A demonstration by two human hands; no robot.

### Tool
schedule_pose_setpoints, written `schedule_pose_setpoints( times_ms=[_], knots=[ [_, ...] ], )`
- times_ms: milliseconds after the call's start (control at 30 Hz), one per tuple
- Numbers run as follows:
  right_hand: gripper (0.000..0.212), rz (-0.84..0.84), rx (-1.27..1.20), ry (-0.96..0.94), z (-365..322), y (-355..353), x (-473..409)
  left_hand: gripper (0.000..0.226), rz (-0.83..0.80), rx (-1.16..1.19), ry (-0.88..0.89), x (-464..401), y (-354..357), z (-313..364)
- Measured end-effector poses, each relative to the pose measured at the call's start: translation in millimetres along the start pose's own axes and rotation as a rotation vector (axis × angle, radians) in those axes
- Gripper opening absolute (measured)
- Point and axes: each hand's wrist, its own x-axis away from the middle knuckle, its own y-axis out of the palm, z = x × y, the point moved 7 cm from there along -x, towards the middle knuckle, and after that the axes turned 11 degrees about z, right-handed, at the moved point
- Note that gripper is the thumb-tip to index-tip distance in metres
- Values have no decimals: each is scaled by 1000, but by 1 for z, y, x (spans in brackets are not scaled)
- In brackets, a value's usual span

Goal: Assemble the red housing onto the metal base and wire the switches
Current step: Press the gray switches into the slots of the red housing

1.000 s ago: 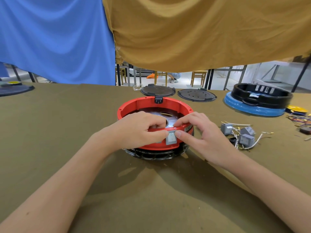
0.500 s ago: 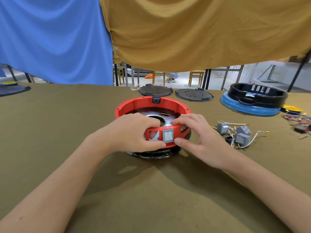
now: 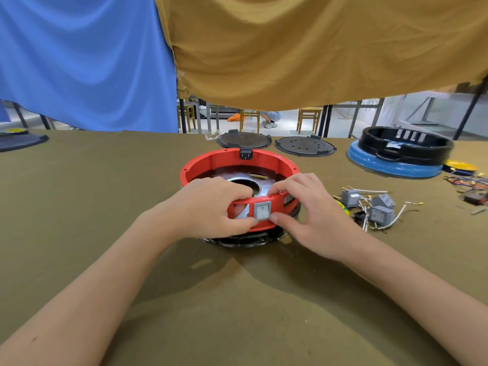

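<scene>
A round red housing (image 3: 211, 161) sits on a black-rimmed metal base (image 3: 237, 240) at the table's middle; a shiny metal plate (image 3: 260, 184) shows inside it. A grey rocker switch (image 3: 262, 211) sits in a slot of the housing's near wall. My left hand (image 3: 208, 207) grips that wall left of the switch, fingers curled over the rim, thumb under the switch. My right hand (image 3: 309, 207) grips the wall on the right, fingers over the rim, thumb touching the switch's lower right corner. Several loose grey switches with wires (image 3: 375, 207) lie to the right.
Two dark round lids (image 3: 244, 140) (image 3: 305, 146) lie behind the housing. A black ring on a blue disc (image 3: 396, 154) stands at the back right, with coloured wires (image 3: 467, 180) beside it. Blue and ochre cloths hang behind the table; a dark disc (image 3: 21, 140) lies far left.
The switch went from tilted at the housing's near wall to sitting square in its slot. Both hands shifted slightly and stay on the wall.
</scene>
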Motion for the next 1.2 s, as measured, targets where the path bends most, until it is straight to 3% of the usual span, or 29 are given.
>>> schedule_pose_setpoints(
  times_ms=[133, 600, 767, 900, 1000, 1200],
  knots=[
    [32, -17, -68, 5, -1, -2, 2, 36, -16, 132, -30, 0, -3, -3],
    [38, 24, -105, 108, 12, -10, 0, 32, 125, -3, 19, -6, -7, 6],
    [27, 290, 243, 338, 53, -39, -3, 24, 111, 22, -12, 0, -12, -6],
    [36, 131, 605, 600, 101, -50, 7, 25, 30, 90, -2, 0, -5, -7],
    [29, 37, 634, 659, 121, -48, 8, 24, 50, 79, 11, -2, -4, -2],
    [22, 99, 546, 675, 123, -55, 6, 11, 60, 88, 18, -3, -4, 2]
  ],
)
